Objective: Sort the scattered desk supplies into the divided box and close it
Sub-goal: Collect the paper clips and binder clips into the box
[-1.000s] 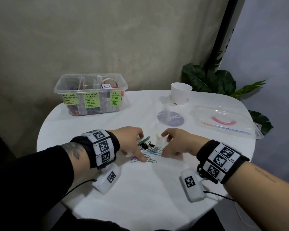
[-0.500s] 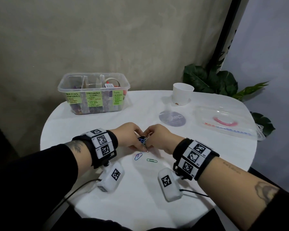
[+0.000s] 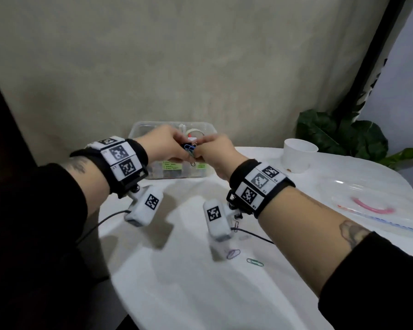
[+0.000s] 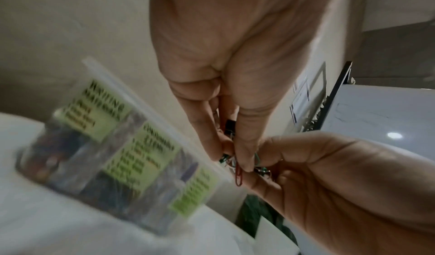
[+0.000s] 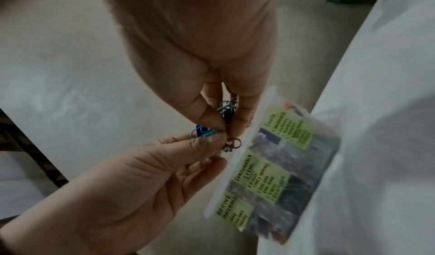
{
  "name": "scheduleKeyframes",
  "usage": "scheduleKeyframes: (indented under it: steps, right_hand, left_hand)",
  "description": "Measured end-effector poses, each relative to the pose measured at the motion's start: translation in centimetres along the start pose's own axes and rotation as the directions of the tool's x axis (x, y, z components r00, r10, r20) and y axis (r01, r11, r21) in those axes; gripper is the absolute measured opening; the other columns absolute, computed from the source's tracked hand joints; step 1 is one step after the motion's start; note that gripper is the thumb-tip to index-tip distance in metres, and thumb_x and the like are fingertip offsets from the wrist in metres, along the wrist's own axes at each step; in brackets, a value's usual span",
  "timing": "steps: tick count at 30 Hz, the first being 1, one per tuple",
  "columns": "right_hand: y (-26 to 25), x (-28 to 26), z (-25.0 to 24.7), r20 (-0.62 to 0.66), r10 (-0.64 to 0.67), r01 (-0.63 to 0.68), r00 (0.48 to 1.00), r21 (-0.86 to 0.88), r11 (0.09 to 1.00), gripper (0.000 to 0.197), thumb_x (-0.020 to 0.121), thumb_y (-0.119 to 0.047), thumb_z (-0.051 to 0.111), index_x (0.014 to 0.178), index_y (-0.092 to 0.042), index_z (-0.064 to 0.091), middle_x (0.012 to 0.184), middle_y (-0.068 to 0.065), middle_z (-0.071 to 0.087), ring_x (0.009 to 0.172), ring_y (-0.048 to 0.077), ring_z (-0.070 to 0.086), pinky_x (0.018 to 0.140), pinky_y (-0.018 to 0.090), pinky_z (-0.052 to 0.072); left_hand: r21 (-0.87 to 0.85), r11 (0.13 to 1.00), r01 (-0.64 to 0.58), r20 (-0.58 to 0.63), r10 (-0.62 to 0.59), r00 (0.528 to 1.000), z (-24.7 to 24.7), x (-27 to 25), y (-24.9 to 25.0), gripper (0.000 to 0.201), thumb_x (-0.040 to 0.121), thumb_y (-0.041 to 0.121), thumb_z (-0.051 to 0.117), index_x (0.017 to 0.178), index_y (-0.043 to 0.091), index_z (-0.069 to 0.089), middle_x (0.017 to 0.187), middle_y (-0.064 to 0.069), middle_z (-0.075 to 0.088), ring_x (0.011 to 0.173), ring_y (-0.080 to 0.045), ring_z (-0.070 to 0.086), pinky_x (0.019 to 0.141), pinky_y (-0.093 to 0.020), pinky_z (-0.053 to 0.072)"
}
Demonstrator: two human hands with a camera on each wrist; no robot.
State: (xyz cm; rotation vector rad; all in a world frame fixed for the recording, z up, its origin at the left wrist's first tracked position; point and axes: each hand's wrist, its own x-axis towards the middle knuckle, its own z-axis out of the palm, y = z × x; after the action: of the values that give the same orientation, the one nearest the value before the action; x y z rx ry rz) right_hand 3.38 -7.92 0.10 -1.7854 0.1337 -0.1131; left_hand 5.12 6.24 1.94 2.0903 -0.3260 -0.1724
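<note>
Both hands are raised above the worktop (image 3: 177,294), in front of the divided box (image 3: 138,129), which stands open at the far edge. The left hand (image 3: 163,145) and the right hand (image 3: 216,151) meet fingertip to fingertip, and each grip pinches the same bundle of paper clips (image 3: 189,148) (a black binder clip seems mixed in). Two clips (image 3: 244,257) lie loose on the worktop near the person.

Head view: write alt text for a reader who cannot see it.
Both hands, left hand and right hand, pinch a bunch of coloured paper clips together above the clear divided box. Two loose clips lie on the white table nearer the person.
</note>
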Motion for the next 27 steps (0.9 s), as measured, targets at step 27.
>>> scheduleKeyframes:
  steps: [27]
  right_hand:
    - [-0.9,6.1,0.9,0.018,-0.22,0.221,0.975,-0.093,0.971,0.029,0.077,0.013,0.061,0.069,-0.014,0.067,0.077,0.008,0.071,0.068,0.022,0.068,0.064,0.032,0.058]
  left_hand:
    - [0.167,0.953,-0.252,-0.251,0.288,0.924,-1.0,4.1,-2.8,0.007,0.081,0.012,0.073,0.082,0.017,0.069,0.075,0.006,0.067,0.065,-0.005,0.058,0.063,-0.015,0.048]
